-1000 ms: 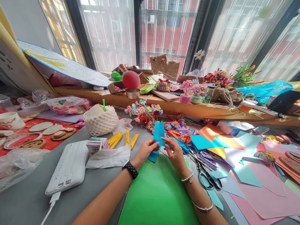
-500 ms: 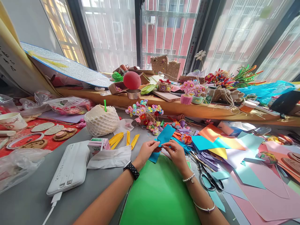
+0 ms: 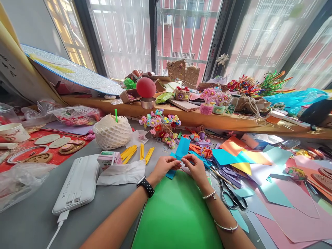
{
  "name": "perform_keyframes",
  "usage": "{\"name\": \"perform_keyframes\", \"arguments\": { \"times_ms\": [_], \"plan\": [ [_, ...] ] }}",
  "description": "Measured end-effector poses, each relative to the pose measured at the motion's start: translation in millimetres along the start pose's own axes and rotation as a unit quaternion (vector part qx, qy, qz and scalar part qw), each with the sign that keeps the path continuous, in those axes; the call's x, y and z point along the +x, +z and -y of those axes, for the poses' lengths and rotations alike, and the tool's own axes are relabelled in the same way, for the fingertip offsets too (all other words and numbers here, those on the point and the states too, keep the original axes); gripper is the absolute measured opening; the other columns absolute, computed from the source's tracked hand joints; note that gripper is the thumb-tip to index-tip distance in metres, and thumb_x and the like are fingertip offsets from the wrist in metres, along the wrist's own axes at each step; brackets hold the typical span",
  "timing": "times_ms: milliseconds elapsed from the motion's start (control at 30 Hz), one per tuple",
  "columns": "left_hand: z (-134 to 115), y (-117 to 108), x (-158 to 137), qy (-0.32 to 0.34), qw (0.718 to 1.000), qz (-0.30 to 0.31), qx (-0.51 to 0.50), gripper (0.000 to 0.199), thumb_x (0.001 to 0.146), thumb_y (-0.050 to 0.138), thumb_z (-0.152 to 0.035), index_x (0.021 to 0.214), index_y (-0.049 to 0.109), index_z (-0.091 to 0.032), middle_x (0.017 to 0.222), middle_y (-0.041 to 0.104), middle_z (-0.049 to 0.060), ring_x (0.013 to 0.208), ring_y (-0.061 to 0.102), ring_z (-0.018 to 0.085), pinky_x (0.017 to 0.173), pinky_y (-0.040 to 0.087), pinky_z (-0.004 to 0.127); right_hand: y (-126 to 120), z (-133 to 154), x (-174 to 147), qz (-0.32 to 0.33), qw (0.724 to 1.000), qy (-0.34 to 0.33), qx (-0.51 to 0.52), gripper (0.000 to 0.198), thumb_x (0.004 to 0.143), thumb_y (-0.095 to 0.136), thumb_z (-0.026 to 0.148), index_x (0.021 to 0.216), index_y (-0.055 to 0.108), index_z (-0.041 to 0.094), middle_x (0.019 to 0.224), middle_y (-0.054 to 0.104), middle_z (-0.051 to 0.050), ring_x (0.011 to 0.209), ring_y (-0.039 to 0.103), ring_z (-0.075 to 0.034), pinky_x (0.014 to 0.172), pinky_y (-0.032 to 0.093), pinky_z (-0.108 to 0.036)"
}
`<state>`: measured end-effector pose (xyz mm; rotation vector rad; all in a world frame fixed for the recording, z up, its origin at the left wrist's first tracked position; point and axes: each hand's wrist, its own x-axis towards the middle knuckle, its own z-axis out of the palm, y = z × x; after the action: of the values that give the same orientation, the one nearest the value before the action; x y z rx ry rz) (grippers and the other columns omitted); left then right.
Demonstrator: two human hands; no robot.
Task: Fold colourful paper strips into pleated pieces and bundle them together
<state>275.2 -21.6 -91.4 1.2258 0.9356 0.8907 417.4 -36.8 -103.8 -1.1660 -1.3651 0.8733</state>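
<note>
1. A blue paper strip (image 3: 183, 147) stands tilted up from the fingertips of both hands, above the far end of a green board (image 3: 176, 211) on the grey counter (image 3: 116, 221).
2. The left hand (image 3: 163, 169) has a narrow grip, thumb and fingers pinching the strip at its lower end; a dark watch band (image 3: 145, 186) circles that wrist.
3. The right hand (image 3: 195, 169) also has a narrow grip, its fingertips closed at the strip's lower edge, right by the left hand's. A beaded bracelet (image 3: 209, 195) and a plain bangle (image 3: 227, 227) are on this arm.
4. More blue paper (image 3: 170, 174) shows just below the left fingers (whether it joins the held strip, I cannot tell).
5. Left of the hands, folded yellow strips (image 3: 129, 154) lie near a white tissue (image 3: 123, 174) and a small drink carton (image 3: 109, 159); farther left is a white power bank (image 3: 76, 183) with a cable plugged in.
6. Behind the carton sits a pale round fruit (image 3: 112, 133) in foam netting, a green straw (image 3: 116, 116) upright in its top.
7. To the right, scissors (image 3: 233, 199) lie beside purple paper strips (image 3: 229, 178), with coloured sheets (image 3: 293, 221) spread beyond them.
8. Past the strip is a bunch of small colourful flowers (image 3: 160, 122), before the wooden ledge (image 3: 166, 114).
</note>
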Motion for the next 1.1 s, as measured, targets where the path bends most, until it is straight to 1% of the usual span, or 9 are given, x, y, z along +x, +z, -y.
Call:
{"name": "perform_keyframes", "arguments": {
  "times_ms": [133, 233, 300, 367, 467, 567, 633, 867, 1100],
  "plan": [
    [0.2, 0.8, -0.1, 0.001, 1.0, -0.002, 0.005, 0.023, 0.055, 0.065, -0.031, 0.061, 0.059, -0.01, 0.057, 0.062, 0.003, 0.057, 0.057, 0.012, 0.058, 0.045, 0.022, 1.1, -2.3, 0.1, 0.006, 1.0, -0.008, 0.026, 0.018, 0.066, 0.058, 0.032, 0.074, 0.054, 0.016, 0.071, 0.055, -0.003, 0.063, 0.052, -0.014, 0.056, 0.043, -0.025],
    [0.0, 0.5, 0.0, 0.001, 1.0, -0.009, -0.004, 0.023, 0.055, 0.065, -0.031, 0.061, 0.057, -0.01, 0.058, 0.062, 0.003, 0.058, 0.057, 0.012, 0.058, 0.044, 0.022, 3.0, -4.0, 0.5, -0.008, 0.996, -0.005, 0.092, 0.029, 0.064, 0.061, 0.03, 0.086, 0.047, 0.018, 0.069, 0.052, 0.0, 0.063, 0.052, -0.013, 0.054, 0.045, -0.024],
    [-0.5, 0.3, 0.1, -0.003, 1.0, -0.015, -0.012, 0.024, 0.055, 0.065, -0.032, 0.061, 0.056, -0.01, 0.059, 0.062, 0.003, 0.06, 0.058, 0.013, 0.059, 0.044, 0.022, 4.0, -4.3, 0.8, -0.015, 0.991, 0.016, 0.135, 0.037, 0.063, 0.061, 0.03, 0.092, 0.043, 0.018, 0.068, 0.052, 0.001, 0.061, 0.052, -0.013, 0.053, 0.045, -0.024],
    [-1.2, 0.3, -0.1, -0.009, 1.0, -0.019, -0.015, 0.024, 0.055, 0.065, -0.032, 0.061, 0.056, -0.011, 0.061, 0.062, 0.003, 0.062, 0.058, 0.013, 0.06, 0.044, 0.023, 4.3, -3.8, 0.8, -0.014, 0.987, 0.047, 0.153, 0.038, 0.063, 0.061, 0.032, 0.094, 0.043, 0.018, 0.07, 0.053, 0.0, 0.059, 0.052, -0.012, 0.053, 0.044, -0.023],
    [-1.8, 0.5, -0.4, -0.006, 1.0, -0.012, -0.001, 0.024, 0.057, 0.064, -0.032, 0.063, 0.057, -0.01, 0.062, 0.062, 0.005, 0.061, 0.058, 0.013, 0.06, 0.045, 0.023, 3.6, -2.3, -0.1, 0.004, 0.988, 0.082, 0.134, 0.028, 0.065, 0.059, 0.035, 0.081, 0.051, 0.015, 0.066, 0.054, 0.0, 0.057, 0.051, -0.011, 0.055, 0.043, -0.023],
    [-1.5, 0.8, -0.5, -0.007, 1.0, 0.007, 0.012, 0.025, 0.057, 0.064, -0.032, 0.066, 0.059, -0.009, 0.062, 0.063, 0.006, 0.062, 0.058, 0.014, 0.061, 0.045, 0.024, 2.6, -1.0, -1.2, 0.014, 0.991, 0.084, 0.106, 0.024, 0.066, 0.057, 0.037, 0.068, 0.055, 0.013, 0.06, 0.053, 0.0, 0.055, 0.05, -0.01, 0.056, 0.041, -0.022],
    [-1.1, 1.3, -0.4, -0.009, 1.0, 0.013, 0.017, 0.026, 0.057, 0.064, -0.032, 0.068, 0.06, -0.009, 0.063, 0.063, 0.006, 0.063, 0.058, 0.015, 0.062, 0.045, 0.025, 2.3, -0.5, -1.5, 0.006, 0.992, 0.077, 0.099, 0.024, 0.066, 0.057, 0.037, 0.067, 0.056, 0.013, 0.058, 0.053, 0.0, 0.055, 0.049, -0.01, 0.056, 0.041, -0.022],
    [-1.1, 3.0, 0.4, -0.012, 0.999, 0.008, 0.033, 0.032, 0.058, 0.061, -0.039, 0.071, 0.061, -0.01, 0.064, 0.063, 0.005, 0.062, 0.058, 0.015, 0.062, 0.045, 0.025, 2.7, -0.2, -1.7, -0.002, 0.996, 0.055, 0.066, 0.024, 0.066, 0.057, 0.038, 0.067, 0.056, 0.013, 0.057, 0.052, 0.0, 0.051, 0.047, -0.011, 0.052, 0.039, -0.022],
    [-2.6, 1.5, -0.2, -0.007, 0.998, -0.019, 0.065, 0.031, 0.059, 0.059, -0.041, 0.06, 0.06, -0.01, 0.057, 0.06, 0.004, 0.055, 0.055, 0.012, 0.058, 0.043, 0.022, 3.4, 0.3, -2.5, 0.004, 0.998, 0.045, 0.05, 0.025, 0.066, 0.056, 0.038, 0.068, 0.055, 0.014, 0.057, 0.053, 0.0, 0.052, 0.049, -0.012, 0.052, 0.039, -0.022]
  ]
}}
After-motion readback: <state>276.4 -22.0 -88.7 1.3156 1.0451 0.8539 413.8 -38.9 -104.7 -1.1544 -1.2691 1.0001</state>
